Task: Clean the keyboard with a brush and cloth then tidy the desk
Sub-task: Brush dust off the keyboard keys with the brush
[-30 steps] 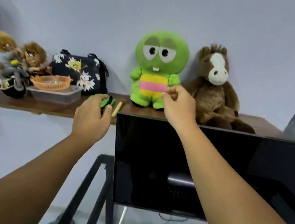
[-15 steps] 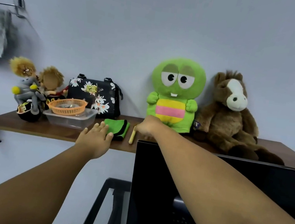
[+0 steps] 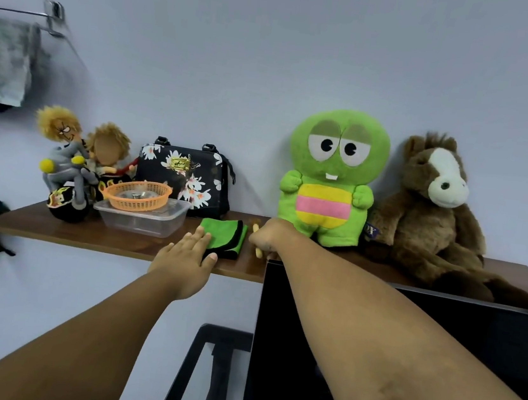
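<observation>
A folded green and black cloth [image 3: 227,236] lies on the wooden shelf [image 3: 92,236]. My left hand [image 3: 185,262] reaches up with straight fingers, and its fingertips touch the cloth's near left corner. Just right of the cloth lies a brush with a pale wooden handle [image 3: 258,252]. My right hand [image 3: 266,237] is curled over the brush, so only the handle's two ends show. The keyboard is out of view.
A black monitor [image 3: 369,362] stands below the shelf at the right. On the shelf are a green plush [image 3: 331,178], a brown horse plush [image 3: 437,214], a floral bag [image 3: 185,177], an orange basket [image 3: 138,194] on a clear container [image 3: 144,218], and dolls [image 3: 71,159]. A grey towel [image 3: 2,58] hangs far left.
My left hand has moved forward onto the cloth's corner. My right hand has closed over the brush handle. The view has tilted up slightly.
</observation>
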Tool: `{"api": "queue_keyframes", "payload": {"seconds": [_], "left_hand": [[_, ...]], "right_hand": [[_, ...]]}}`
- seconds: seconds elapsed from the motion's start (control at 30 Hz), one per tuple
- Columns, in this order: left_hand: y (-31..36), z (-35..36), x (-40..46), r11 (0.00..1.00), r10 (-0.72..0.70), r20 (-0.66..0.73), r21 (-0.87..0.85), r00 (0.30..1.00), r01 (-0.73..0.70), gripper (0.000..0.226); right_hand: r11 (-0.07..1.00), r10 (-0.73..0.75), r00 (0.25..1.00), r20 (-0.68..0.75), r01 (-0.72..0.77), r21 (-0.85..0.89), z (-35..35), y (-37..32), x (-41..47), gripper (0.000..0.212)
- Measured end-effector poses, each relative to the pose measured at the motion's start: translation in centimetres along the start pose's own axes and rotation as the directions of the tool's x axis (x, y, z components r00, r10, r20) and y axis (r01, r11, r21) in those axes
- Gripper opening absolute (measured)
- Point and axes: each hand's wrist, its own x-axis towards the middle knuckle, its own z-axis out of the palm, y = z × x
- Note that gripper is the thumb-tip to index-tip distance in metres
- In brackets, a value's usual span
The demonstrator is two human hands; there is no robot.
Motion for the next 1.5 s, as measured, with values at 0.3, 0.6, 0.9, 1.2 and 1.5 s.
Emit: {"api": "queue_keyframes", "payload": {"seconds": [0.3, 0.6, 0.9, 1.2, 1.5], "left_hand": [[2.6, -1.6, -2.0, 0.988, 0.035, -0.355, -0.129, 0.934, -0.086, 0.057], [8.9, 3.7, -12.4, 0.904, 0.059, -0.577, -0.314, 0.814, -0.288, 0.048], [13.8, 16.8, -22.8, 0.904, -0.078, -0.229, -0.426, 0.97, -0.028, 0.046], [15.1, 26.7, -27.6, 0.931, -0.177, 0.356, -0.243, 0.918, 0.274, 0.053], [12.6, 28.9, -27.3, 0.929, -0.142, 0.679, -0.161, 0.721, 0.334, 0.083]], "right_hand": [[0.801, -0.116, 0.884, -0.453, 0.353, 0.484, -3.9, 2.3, -4.9, 0.019], [0.53, -0.143, 0.862, -0.487, 0.482, 0.698, -0.5, 13.8, -17.8, 0.019], [0.537, -0.039, 0.943, -0.33, 0.298, 0.789, 8.7, 27.6, -24.8, 0.012], [0.491, 0.191, 0.974, -0.125, 0.015, 0.871, 17.5, 36.3, -26.4, 0.016], [0.472, 0.278, 0.96, 0.024, -0.158, 0.868, 25.5, 32.9, -22.1, 0.01]]}}
